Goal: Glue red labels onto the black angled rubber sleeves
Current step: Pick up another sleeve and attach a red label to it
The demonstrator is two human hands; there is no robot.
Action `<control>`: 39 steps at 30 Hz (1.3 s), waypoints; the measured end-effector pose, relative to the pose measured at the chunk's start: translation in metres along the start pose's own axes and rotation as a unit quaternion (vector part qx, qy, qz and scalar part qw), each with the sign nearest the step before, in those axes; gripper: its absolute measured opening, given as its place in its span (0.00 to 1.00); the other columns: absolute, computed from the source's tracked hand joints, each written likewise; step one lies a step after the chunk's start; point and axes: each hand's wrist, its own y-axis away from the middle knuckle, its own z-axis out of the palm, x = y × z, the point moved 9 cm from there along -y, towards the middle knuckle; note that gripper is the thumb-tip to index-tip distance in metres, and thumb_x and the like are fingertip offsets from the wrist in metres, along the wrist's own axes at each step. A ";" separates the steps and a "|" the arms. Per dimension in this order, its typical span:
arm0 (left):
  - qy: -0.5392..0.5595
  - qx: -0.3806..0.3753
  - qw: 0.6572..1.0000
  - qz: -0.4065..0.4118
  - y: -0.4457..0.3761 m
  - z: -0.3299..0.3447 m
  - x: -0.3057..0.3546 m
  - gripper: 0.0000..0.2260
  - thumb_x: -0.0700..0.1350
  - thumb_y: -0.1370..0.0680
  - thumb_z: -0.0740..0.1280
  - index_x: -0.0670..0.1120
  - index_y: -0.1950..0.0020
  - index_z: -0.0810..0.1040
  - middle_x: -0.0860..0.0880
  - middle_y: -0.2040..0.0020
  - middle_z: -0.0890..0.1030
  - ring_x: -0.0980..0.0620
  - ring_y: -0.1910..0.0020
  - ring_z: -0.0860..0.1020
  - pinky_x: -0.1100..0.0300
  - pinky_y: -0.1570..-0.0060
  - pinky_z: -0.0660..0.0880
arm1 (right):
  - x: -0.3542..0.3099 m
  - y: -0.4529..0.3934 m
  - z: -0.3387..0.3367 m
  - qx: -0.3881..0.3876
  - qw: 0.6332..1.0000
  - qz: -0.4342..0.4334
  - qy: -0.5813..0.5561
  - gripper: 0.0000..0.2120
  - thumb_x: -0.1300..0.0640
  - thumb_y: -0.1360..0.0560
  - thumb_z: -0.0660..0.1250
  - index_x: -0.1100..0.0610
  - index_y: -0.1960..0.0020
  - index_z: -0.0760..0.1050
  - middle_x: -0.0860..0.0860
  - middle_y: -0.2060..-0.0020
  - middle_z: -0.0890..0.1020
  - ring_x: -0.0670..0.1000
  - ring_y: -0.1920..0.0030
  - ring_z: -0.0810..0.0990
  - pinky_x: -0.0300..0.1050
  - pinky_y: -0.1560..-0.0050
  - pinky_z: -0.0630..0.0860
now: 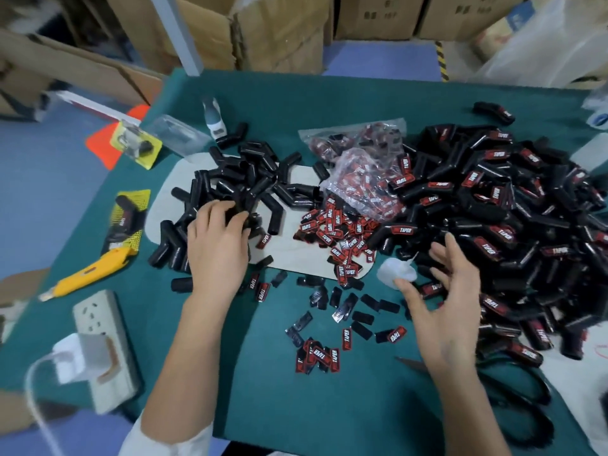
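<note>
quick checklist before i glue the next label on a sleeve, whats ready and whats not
1. Bare sleeve in hand: cannot tell. The left hand has its fingers curled into the unlabeled sleeve pile, but whether one is gripped is hidden.
2. Glue bottle held: not ok. The right hand is spread open beside the glue bottle.
3. Label picked: not ok. Loose red labels lie on the mat, none held.
4. Labels within reach: ok, judging by their spot between both hands.
5. Finished pile kept apart: ok, it sits right.

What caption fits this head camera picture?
Left hand grips a black sleeve; right hand hovers open by the glue bottle.
</note>
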 end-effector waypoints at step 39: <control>0.797 -0.145 0.584 -0.038 0.052 0.022 0.108 0.07 0.38 0.22 0.74 0.48 0.47 0.84 0.42 0.37 0.81 0.32 0.31 0.77 0.44 0.37 0.78 | 0.002 0.016 0.061 -0.191 0.817 0.196 -0.507 0.16 0.58 0.21 0.68 0.57 0.34 0.75 0.55 0.41 0.84 0.59 0.43 0.85 0.53 0.45 0.84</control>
